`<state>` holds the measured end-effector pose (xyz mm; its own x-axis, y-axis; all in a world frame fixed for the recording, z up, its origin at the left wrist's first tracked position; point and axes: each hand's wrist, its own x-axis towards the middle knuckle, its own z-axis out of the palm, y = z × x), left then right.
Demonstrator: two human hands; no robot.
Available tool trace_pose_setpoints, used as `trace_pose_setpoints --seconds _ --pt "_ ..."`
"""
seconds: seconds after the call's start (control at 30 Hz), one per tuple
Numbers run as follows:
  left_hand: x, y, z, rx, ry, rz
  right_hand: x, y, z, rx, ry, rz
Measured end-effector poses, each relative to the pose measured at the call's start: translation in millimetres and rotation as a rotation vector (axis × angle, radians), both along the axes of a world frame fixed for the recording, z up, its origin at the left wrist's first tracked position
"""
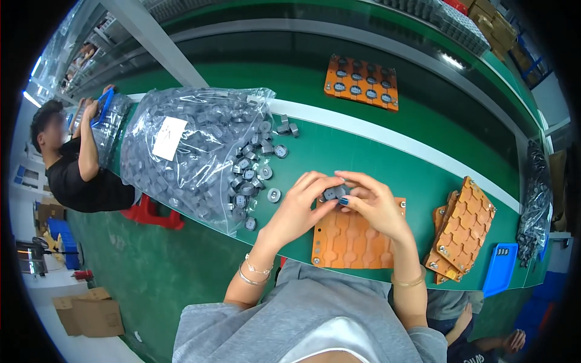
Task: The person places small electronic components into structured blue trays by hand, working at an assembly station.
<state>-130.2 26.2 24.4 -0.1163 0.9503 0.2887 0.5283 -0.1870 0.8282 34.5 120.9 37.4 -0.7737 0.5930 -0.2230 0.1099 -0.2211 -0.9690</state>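
Small dark grey round plastic parts (330, 194) are pinched between my two hands, above the far edge of an orange fixture plate (351, 242). I cannot tell exactly how many there are. My left hand (301, 204) grips them from the left with thumb and fingers closed. From the right, my right hand (378, 209) closes on them too, its dark-painted thumbnail against the grey plastic. The orange plate has rows of shallow rounded recesses and lies flat on the green table; my hands and wrists cover part of it.
A big clear bag (193, 151) of grey parts lies at left, with loose grey parts (248, 172) spilling from it. Stacked orange plates (466, 227) and a blue tray (501, 269) lie at right. A filled orange plate (362, 85) rests beyond the white rail. A co-worker (91, 163) is at far left.
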Motion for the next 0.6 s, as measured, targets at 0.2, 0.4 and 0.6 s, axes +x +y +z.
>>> trace_pose_setpoints --seconds 0.2,0.4,0.6 --pt "15.9 -10.4 -10.6 -0.044 0.089 -0.033 27.8 -21.8 -11.0 0.938 -0.518 -0.104" --pt "17.8 -12.4 -14.4 -0.129 0.346 -0.108 32.1 -22.5 -25.9 0.841 -0.417 -0.142" --pt "14.1 -17.7 -10.8 -0.120 0.357 0.028 37.6 -6.1 -6.5 0.597 -0.443 0.086"
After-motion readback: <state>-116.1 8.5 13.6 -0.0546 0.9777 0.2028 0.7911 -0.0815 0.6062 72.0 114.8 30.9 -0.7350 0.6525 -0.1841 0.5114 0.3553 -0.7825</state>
